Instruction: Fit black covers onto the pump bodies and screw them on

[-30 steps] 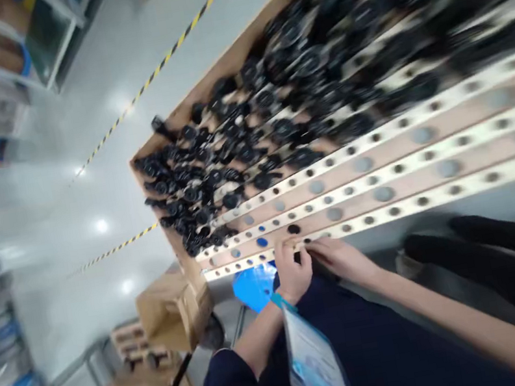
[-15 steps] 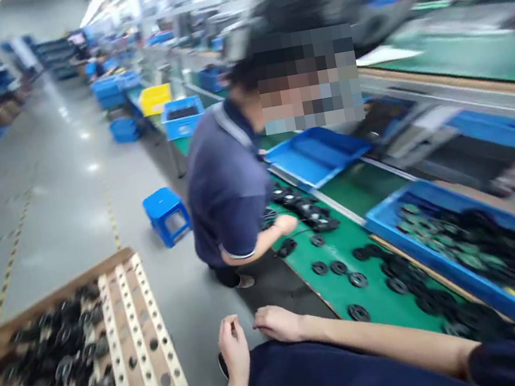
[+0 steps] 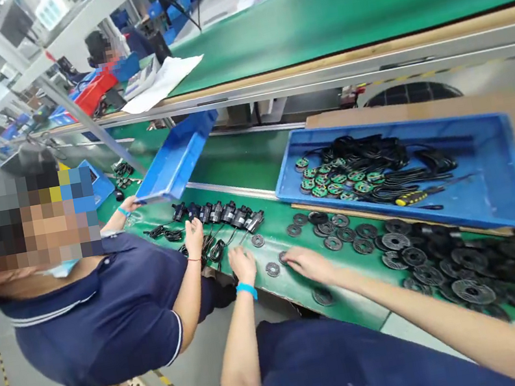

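One bare left hand (image 3: 243, 266), wearing a bright blue wristband, is hovering near the front edge of a smooth green worktop (image 3: 357, 303); its fingers are curling inward, and whether they are holding anything I cannot tell. The bare right hand (image 3: 312, 265) is reaching in from the right, its fingertips touching a small, flat, round black disc (image 3: 282, 257) on the worktop; whether they are gripping it I cannot tell. A slotted black ring (image 3: 273, 269) is lying between the hands, and a larger dark disc (image 3: 323, 296) is resting nearer the edge. Many more black discs are spreading rightward into a dense heap (image 3: 471, 291). Behind them a long blue plastic tray (image 3: 497, 179) is holding black cables with round green ends (image 3: 366, 186) and a yellow-and-black handled tool (image 3: 418, 195). To the left, a row of black blocks (image 3: 228, 213) is lying beside a co-worker in a navy shirt (image 3: 109, 310).
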Demonstrator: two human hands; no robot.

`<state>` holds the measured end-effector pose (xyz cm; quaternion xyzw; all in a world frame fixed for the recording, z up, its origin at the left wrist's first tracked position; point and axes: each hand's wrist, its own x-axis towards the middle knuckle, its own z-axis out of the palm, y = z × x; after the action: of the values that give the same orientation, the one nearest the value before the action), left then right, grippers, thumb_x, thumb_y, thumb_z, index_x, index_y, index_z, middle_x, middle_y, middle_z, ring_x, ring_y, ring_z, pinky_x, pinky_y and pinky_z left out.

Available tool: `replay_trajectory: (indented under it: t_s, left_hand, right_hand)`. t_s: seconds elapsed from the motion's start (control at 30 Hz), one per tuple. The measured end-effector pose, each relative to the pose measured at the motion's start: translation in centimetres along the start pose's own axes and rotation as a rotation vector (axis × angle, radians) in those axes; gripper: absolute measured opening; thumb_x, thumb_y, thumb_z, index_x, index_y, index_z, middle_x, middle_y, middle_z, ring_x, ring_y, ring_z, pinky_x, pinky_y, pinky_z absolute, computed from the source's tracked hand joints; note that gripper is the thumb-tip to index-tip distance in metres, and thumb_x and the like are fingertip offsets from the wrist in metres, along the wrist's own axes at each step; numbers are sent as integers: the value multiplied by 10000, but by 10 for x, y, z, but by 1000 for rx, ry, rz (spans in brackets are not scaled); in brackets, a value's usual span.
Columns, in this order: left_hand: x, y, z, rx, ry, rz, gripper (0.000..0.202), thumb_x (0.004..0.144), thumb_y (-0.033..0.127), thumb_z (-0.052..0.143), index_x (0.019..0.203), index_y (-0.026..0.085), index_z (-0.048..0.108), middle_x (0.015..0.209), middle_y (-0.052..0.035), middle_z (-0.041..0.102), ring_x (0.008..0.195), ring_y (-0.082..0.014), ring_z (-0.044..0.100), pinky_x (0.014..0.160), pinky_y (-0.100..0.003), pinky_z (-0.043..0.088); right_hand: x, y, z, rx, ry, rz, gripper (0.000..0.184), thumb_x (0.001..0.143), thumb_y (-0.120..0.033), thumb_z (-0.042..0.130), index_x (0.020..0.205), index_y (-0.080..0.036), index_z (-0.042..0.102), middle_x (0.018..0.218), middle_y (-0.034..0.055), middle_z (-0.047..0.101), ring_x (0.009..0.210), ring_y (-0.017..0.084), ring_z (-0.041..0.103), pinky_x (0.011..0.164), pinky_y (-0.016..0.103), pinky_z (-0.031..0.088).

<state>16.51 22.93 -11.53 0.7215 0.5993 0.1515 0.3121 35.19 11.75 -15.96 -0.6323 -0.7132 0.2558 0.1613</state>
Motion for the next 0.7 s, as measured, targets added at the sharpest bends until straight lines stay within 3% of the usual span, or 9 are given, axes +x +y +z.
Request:
replay_trajectory:
  t_s: [0.1, 0.2, 0.3, 0.37, 0.43, 0.5, 0.53, 0.6, 0.7]
  left_hand:
    - [52, 11, -31, -27, 22, -31, 389, 998, 391, 681, 1325, 186, 629, 1346, -110, 647, 1166, -261, 673, 974, -467, 601]
    - [104, 6, -100, -104, 71, -31, 345, 1003, 389, 676, 1305, 225, 647, 1356, -102, 645, 1176, -251, 669, 977, -431, 598]
    - [144, 0, -164, -198, 110, -25, 371, 1011, 383, 661, 1326, 187, 634, 1344, -112, 648, 1155, -251, 674, 984, -469, 596]
    - [150, 4, -177, -248, 101, -3, 361, 1010, 385, 661, 1317, 196, 642, 1351, -113, 647, 1165, -252, 670, 985, -469, 596]
    - [139, 17, -156, -275, 72, 38, 377, 998, 400, 676, 1320, 207, 639, 1373, -114, 639, 1176, -259, 664, 964, -464, 608]
    - [121, 36, -113, -289, 9, 89, 266, 1019, 386, 649, 1257, 270, 677, 1363, -91, 650, 1151, -222, 672, 961, -385, 598]
    - [113, 45, -88, -294, -31, 129, 318, 1022, 386, 642, 1280, 201, 656, 1324, -108, 661, 1106, -225, 682, 953, -436, 612]
    - [107, 59, -47, -299, -94, 193, 323, 1018, 387, 653, 1264, 179, 653, 1259, -99, 683, 1046, -213, 699, 900, -415, 625]
    - [107, 67, -25, -325, -113, 315, 185, 1028, 326, 631, 1040, 160, 711, 1008, -65, 722, 890, -174, 698, 836, -361, 616]
  right_hand:
    - [66, 20, -20, -52, 94, 49, 348, 1032, -390, 661, 1316, -189, 640, 1350, 108, 642, 1159, 254, 661, 986, 481, 586]
    - [123, 23, -26, -99, 141, 76, 369, 1029, -391, 664, 1338, -192, 629, 1377, 112, 628, 1180, 263, 654, 996, 492, 581]
    - [158, 19, -22, -127, 158, 88, 383, 1027, -392, 668, 1350, -191, 623, 1387, 114, 622, 1189, 268, 651, 1000, 498, 579]
    - [171, 16, -20, -136, 171, 92, 387, 1024, -391, 672, 1350, -187, 623, 1384, 114, 624, 1189, 269, 652, 999, 500, 580]
    - [182, 14, -21, -139, 200, 98, 386, 1023, -392, 673, 1347, -186, 625, 1384, 114, 625, 1192, 271, 651, 1001, 502, 578]
    - [190, 13, -25, -133, 254, 106, 383, 1023, -393, 674, 1340, -184, 628, 1373, 113, 630, 1186, 269, 654, 998, 501, 580]
    - [193, 13, -29, -125, 289, 110, 380, 1022, -394, 675, 1333, -180, 630, 1358, 110, 637, 1173, 266, 659, 989, 496, 584]
    - [197, 12, -37, -99, 375, 121, 359, 1024, -399, 673, 1304, -176, 642, 1314, 102, 656, 1127, 249, 674, 962, 474, 594]
    - [187, 7, -52, -47, 560, 147, 344, 1023, -419, 658, 1264, -173, 655, 1247, 100, 682, 1082, 245, 682, 947, 469, 590]
